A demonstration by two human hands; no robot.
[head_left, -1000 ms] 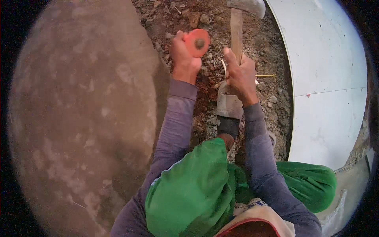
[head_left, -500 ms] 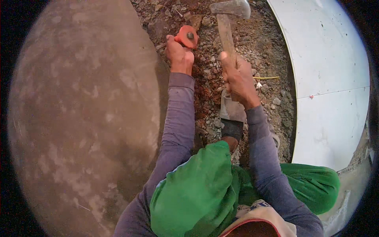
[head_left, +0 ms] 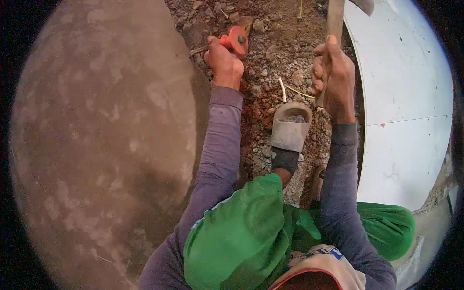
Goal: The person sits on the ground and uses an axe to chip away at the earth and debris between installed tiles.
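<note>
My left hand (head_left: 224,64) is closed around a chisel with a round red hand guard (head_left: 239,40). The chisel's metal shaft (head_left: 198,50) points left, toward the edge of the brown concrete surface (head_left: 121,96); whether its tip touches is unclear. Over on the right, my right hand (head_left: 338,77) grips the wooden handle of a hatchet (head_left: 335,21). Its metal head is partly cut off by the upper edge, standing higher and further right than the chisel.
Between the concrete and a white panel (head_left: 406,145) runs a strip of rubble and soil (head_left: 270,53). My sandalled foot (head_left: 290,135) rests on it, near a short white piece (head_left: 282,90) and a yellow strand (head_left: 299,92). My green-clad knee (head_left: 241,227) is bent below.
My right hand has swung the hatchet to the right and upward, away from the chisel. My left hand and the chisel have shifted slightly right and up.
</note>
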